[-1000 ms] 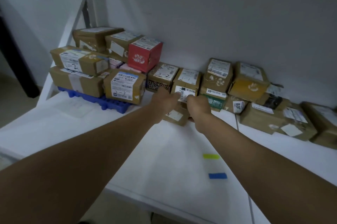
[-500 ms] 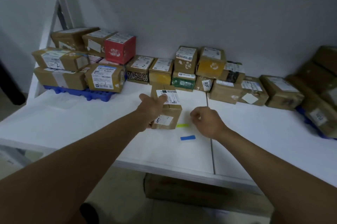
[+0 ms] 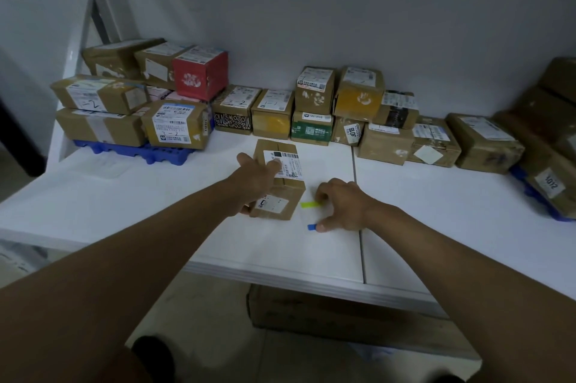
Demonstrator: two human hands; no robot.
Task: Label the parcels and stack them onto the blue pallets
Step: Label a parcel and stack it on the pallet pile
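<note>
We find one brown parcel (image 3: pixel 279 180) lying alone on the white table (image 3: pixel 156 211), fwd of the row of parcels along the wall. Its top carries a white shipping label (image 3: pixel 285 164); a second small label sits on the near face. The left hand (image 3: pixel 257 178) grips the parcel from its left side, fingers curled over the top onto the shipping label, thumb toward the far end.

The right hand (image 3: pixel 341 206) is just right of the parcel, not touching it. Fingers are bent down over two tape strips on the table: a yellow-green strip (image 3: pixel 308 204) under the fingertips and a blue strip (image 3: pixel 311 227) at the thumb tip. We cannot tell whether either strip is actually pinched.

Blue pallet (image 3: pixel 131 150) at far left, approx. nine parcels stacked on it incl. a red box (image 3: pixel 199 75). A second blue pallet (image 3: pixel 539 198) shows at the right edge under more parcels. A cardboard carton (image 3: pixel 343 317) sits on the floor below the table.
</note>
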